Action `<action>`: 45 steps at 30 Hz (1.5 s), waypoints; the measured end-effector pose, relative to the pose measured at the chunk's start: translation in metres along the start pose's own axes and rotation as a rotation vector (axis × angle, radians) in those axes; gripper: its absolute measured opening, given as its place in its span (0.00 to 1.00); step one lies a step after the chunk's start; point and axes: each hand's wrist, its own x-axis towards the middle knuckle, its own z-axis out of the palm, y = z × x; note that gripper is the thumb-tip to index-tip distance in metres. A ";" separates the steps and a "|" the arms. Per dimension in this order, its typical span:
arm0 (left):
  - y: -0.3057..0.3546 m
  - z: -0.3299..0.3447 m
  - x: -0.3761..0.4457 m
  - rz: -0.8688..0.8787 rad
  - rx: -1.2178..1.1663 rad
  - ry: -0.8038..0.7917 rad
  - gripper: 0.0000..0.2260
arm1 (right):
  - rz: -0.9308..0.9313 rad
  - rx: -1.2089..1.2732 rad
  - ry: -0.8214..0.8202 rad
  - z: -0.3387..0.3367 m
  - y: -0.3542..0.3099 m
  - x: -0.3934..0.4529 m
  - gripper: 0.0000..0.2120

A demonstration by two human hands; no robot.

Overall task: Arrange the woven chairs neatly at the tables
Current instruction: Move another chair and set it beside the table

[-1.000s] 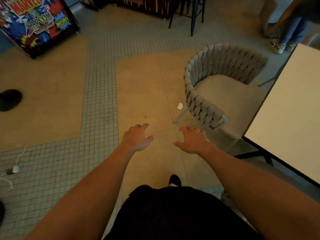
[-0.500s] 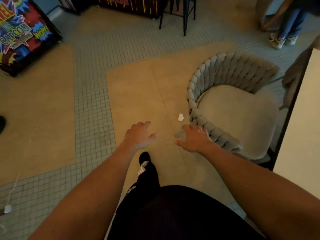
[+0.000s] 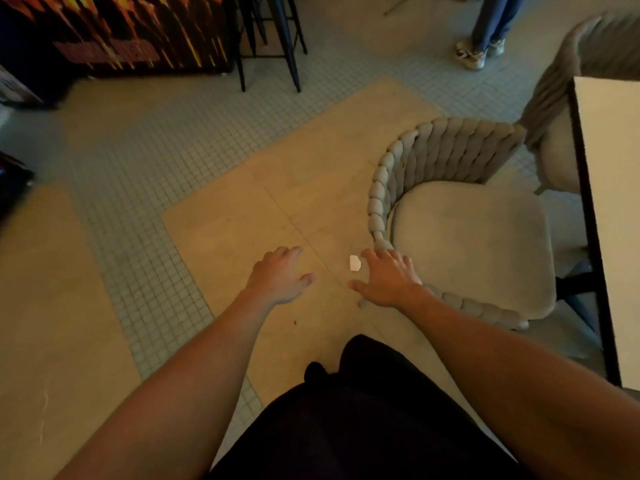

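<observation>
A grey woven chair (image 3: 446,157) with a pale seat cushion stands facing the white table (image 3: 613,202) at the right edge. My right hand (image 3: 388,278) reaches out with spread fingers over the chair's near woven arm; I cannot tell whether it touches it. My left hand (image 3: 280,275) hovers open over the floor, well to the left of the chair, holding nothing. A second woven chair (image 3: 568,77) stands beyond the table's far corner, partly hidden by the table.
A small white scrap (image 3: 355,263) lies on the floor beside the chair. Black stool legs (image 3: 277,43) and an arcade cabinet (image 3: 114,32) stand at the back. Another person's legs and shoes (image 3: 481,50) are at the top right.
I have stepped closer to the chair and turned right. My right hand has moved over the chair's near arm, and the second chair has come into view.
</observation>
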 end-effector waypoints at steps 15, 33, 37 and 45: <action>0.051 -0.077 0.171 0.237 0.152 -0.067 0.35 | 0.250 0.166 0.056 -0.050 0.050 0.093 0.35; 0.137 -0.132 0.350 0.826 0.608 -0.222 0.39 | 0.708 0.497 0.070 -0.060 0.067 0.161 0.41; 0.158 -0.137 0.388 1.008 0.715 -0.239 0.39 | 0.857 0.603 0.114 -0.064 0.055 0.183 0.41; 0.188 -0.125 0.422 1.310 0.967 -0.300 0.40 | 1.095 0.765 0.164 -0.055 0.026 0.208 0.40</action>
